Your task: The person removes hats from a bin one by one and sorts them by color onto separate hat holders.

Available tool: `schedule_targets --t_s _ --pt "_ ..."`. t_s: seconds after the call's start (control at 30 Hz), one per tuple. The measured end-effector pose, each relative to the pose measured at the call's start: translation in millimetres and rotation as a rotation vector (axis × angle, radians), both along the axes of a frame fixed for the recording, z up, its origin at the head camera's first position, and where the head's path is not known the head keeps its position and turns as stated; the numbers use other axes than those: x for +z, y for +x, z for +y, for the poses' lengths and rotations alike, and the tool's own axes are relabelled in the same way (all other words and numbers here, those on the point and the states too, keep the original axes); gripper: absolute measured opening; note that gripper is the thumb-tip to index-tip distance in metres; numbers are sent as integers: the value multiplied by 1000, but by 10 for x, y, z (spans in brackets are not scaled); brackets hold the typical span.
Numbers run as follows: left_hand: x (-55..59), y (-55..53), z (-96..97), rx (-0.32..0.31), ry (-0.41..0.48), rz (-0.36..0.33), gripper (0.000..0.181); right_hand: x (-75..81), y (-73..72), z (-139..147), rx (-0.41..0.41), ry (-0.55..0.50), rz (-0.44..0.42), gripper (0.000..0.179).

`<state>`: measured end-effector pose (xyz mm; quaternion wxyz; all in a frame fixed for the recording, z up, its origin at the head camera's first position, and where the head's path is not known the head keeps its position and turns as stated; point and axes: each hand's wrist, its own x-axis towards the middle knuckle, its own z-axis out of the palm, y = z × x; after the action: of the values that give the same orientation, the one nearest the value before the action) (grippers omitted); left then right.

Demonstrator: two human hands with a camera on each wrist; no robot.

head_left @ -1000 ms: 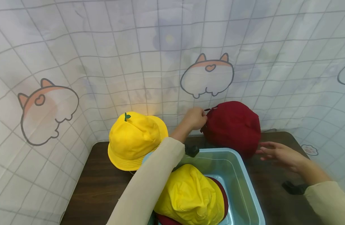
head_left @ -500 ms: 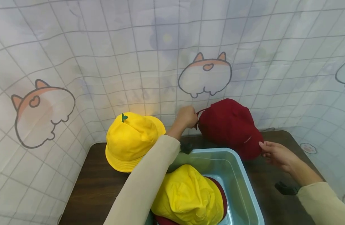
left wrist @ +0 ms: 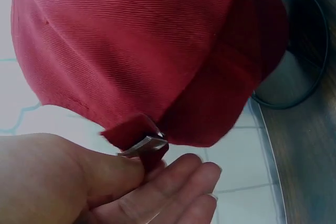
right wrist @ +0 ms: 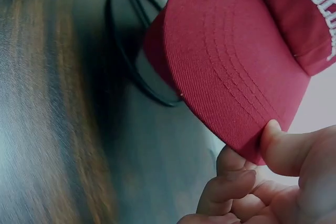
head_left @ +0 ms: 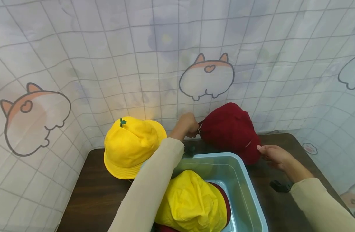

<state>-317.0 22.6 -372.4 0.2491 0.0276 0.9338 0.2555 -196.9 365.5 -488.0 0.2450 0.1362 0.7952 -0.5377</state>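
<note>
A white backdrop (head_left: 154, 42) printed with grid lines rises behind a dark wooden table (head_left: 90, 187), where a pale blue tub (head_left: 249, 183) holds a crumpled yellow hat (head_left: 193, 203) with dark red showing at its edge. A second yellow hat (head_left: 131, 146) sits left of the tub, near the backdrop. Beyond the tub's far right corner, a red baseball cap (head_left: 229, 132) is held between a person's two hands, its brim (right wrist: 231, 72) to the right. The right hand (head_left: 275, 158) is clamped on the brim's corner, thumb pressed to the upper face and fingers curled beneath. The left hand (head_left: 187, 125) pinches the back strap (left wrist: 131, 129), its other fingers loosely extended. Beside the left thumb, a small metal buckle (left wrist: 149, 144) catches the light.
</note>
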Motion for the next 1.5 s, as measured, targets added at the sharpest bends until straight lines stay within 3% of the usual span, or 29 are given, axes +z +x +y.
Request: schedule_targets --t_s 0.3,0.4,0.5,0.67,0.83,0.93,1.07,1.2,1.37,1.5 --pt "8 -30 -24 11 35 -81 18 -35 -59 -58 11 9 -14 67" --pt "11 -22 -19 -15 15 -68 21 -42 -54 -26 28 -16 -15 58" --pt "32 3 -19 -45 21 -18 23 -51 -31 24 53 -35 -12 61" --pt "102 96 -60 -81 68 97 22 -29 -6 78 50 -35 -24 80" --pt "281 216 -89 -186 -52 259 22 218 12 60 -33 13 37 78" --pt "464 336 -152 -215 -114 334 21 462 44 5 -78 75 112 81" --pt "743 567 -329 -224 -88 399 21 774 90 -93 -109 119 204 82" --pt "970 837 -581 -260 -42 468 22 1042 142 -177 -81 168 297 76" --pt "1126 1192 -958 -299 1 509 23 1363 230 -311 -14 221 380 69" --pt "1120 1447 -1252 -331 8 518 23 1579 333 -453 40 246 394 68"
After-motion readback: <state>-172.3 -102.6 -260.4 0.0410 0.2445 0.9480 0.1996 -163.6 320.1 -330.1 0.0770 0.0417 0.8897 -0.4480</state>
